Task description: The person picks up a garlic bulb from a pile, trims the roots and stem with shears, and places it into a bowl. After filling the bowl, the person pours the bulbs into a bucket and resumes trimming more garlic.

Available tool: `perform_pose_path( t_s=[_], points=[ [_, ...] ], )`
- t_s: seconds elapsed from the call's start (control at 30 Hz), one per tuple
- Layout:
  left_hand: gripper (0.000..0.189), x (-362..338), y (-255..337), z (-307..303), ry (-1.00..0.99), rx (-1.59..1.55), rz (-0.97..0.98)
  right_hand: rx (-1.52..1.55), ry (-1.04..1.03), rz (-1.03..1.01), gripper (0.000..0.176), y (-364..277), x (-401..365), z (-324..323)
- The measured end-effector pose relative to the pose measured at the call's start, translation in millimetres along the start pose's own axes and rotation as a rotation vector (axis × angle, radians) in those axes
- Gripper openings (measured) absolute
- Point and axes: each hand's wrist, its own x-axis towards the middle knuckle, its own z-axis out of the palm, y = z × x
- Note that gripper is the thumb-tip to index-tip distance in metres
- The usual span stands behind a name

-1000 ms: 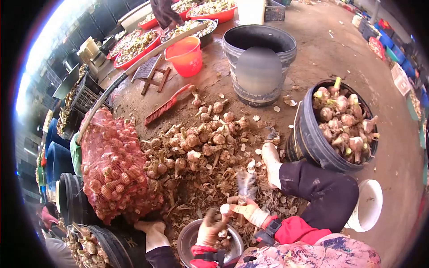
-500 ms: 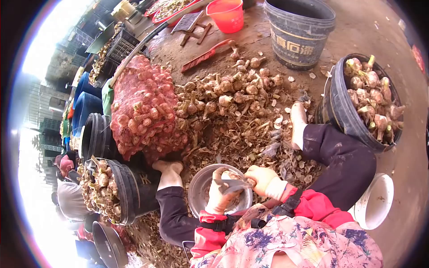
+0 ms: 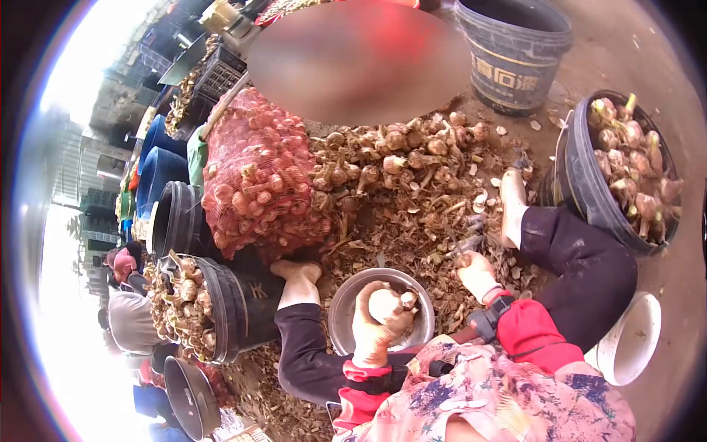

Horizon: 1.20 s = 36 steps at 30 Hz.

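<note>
Over the metal bowl, my left hand holds a pale, partly peeled garlic bulb. Brownish pieces beside the bulb partly hide the bowl's inside. To the right of the bowl, my right hand is closed round a knife with a brown handle end; its grey blade points away over the husks. Dry garlic skins and stalks cover the ground between my feet. Beyond them lies a heap of untrimmed garlic bulbs.
A red net sack of garlic stands at left, near a black bucket of garlic. At right are another full bucket, an upright black bucket and a white bucket. A person in grey is at far left. A blurred patch covers the top middle.
My right hand has moved away from the bulb and bowl, to the right and forward, with the knife. The bulb in my left hand now shows clearly. The whole view has shifted slightly.
</note>
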Motion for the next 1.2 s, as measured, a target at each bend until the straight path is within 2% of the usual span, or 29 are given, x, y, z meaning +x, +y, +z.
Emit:
perform_pose_path(
  t_s=[0.07, 0.1, 0.13, 0.2, 0.23, 0.27, 0.33, 0.37, 0.4, 0.43, 0.47, 0.5, 0.53, 0.57, 0.6, 0.63, 0.67, 0.7, 0.73, 0.8, 0.83, 0.87, 0.9, 0.93, 0.97, 1.07, 1.1, 1.13, 1.2],
  points=[
    [0.075, 10, -17, -20, 0.059, -0.313, 0.002, 0.128, -0.178, -0.267, 0.016, 7, 11, 28],
    [0.067, 17, -30, -31, 0.1, -0.366, 0.025, 0.166, -0.184, -0.374, 0.018, -48, -30, 2],
    [0.06, 22, -35, -34, 0.088, -0.447, 0.044, 0.108, -0.282, -0.349, 0.019, -55, -40, 1],
    [0.063, 27, -12, -12, -0.132, -0.547, 0.033, -0.005, -0.372, -0.5, 0.02, -68, -54, 1],
    [0.065, 29, -24, -13, -0.04, -0.543, 0.026, -0.013, -0.377, -0.525, 0.022, -67, -55, 4],
    [0.065, 30, -23, -9, -0.046, -0.547, 0.025, -0.021, -0.383, -0.55, 0.025, -64, -54, 9],
    [0.06, 30, -14, 3, -0.171, -0.538, -0.081, 0.003, -0.378, -0.554, 0.028, -50, -45, 23],
    [0.055, 28, -6, 14, -0.191, -0.592, -0.094, 0.201, -0.419, -0.519, 0.026, -48, -43, 28],
    [0.062, 30, -18, 18, -0.168, -0.599, -0.062, 0.4, -0.462, -0.481, 0.024, -46, -40, 31],
    [0.065, 30, -22, 21, -0.205, -0.662, -0.034, -0.05, -0.482, -0.599, 0.019, -53, -41, 12],
    [0.068, 31, -23, 21, -0.238, -0.721, -0.002, -0.052, -0.442, -0.33, 0.018, -32, -36, 18],
    [0.074, 32, -24, 11, -0.303, -0.631, -0.019, -0.121, -0.519, -0.175, 0.023, 32, -13, 33],
    [0.067, 32, -17, 17, -0.335, -0.706, -0.025, -0.342, -0.56, -0.046, 0.032, 70, -1, 33],
    [0.062, 35, -25, 3, -0.288, -0.631, -0.15, -0.322, -0.497, 0.253, 0.024, 40, -9, 11],
    [0.057, 38, -44, -17, -0.241, -0.557, -0.281, -0.232, -0.362, 0.21, 0.025, 74, 4, 28],
    [0.041, 39, -67, -40, -0.172, -0.365, -0.397, -0.101, -0.318, 0.149, 0.026, 65, 8, 30],
    [0.045, 47, -74, -55, -0.194, 0.006, -0.43, 0.031, -0.272, 0.096, 0.027, 51, 7, 28],
    [0.05, 50, -80, -68, -0.161, 0.295, -0.438, 0.067, -0.345, 0.193, 0.028, 38, 10, 27],
    [0.055, 56, -88, -80, -0.131, 0.583, -0.442, 0.062, -0.352, 0.2, 0.028, 26, 5, 25],
    [0.065, 100, -106, -111, -0.036, 1.018, -0.335, 0.148, -0.363, 0.234, 0.029, 5, 2, 25],
    [0.058, 127, -117, -121, 0.072, 0.952, -0.267, 0.153, -0.35, 0.135, 0.024, 42, 10, 45],
    [0.054, 151, -105, -113, 0.188, 1.15, -0.084, 0.202, -0.386, 0.163, 0.022, 35, 9, 46],
    [0.053, 180, -109, -117, 0.179, 1.243, -0.076, 0.227, -0.397, 0.2, 0.021, 16, 3, 40],
    [0.052, 207, -106, -115, 0.135, 1.34, -0.182, 0.251, -0.408, 0.236, 0.021, 1, 0, 35],
    [0.051, 231, -104, -110, 0.078, 1.46, -0.285, 0.291, -0.394, 0.183, 0.019, 2, 1, 38],
    [0.044, 279, -126, -117, -0.154, 1.814, -0.545, 0.251, -0.41, 0.309, 0.018, -28, 3, 24],
    [0.036, 285, -133, -118, -0.131, 1.836, -0.555, 0.244, -0.412, 0.307, 0.018, -22, 7, 26],
    [0.036, 279, -122, -109, -0.13, 1.834, -0.557, 0.29, -0.392, 0.333, 0.019, -19, 9, 27],
    [0.027, 259, -94, -89, -0.027, 1.566, -0.364, 0.347, -0.371, 0.365, 0.019, -15, 8, 29]
  ],
)
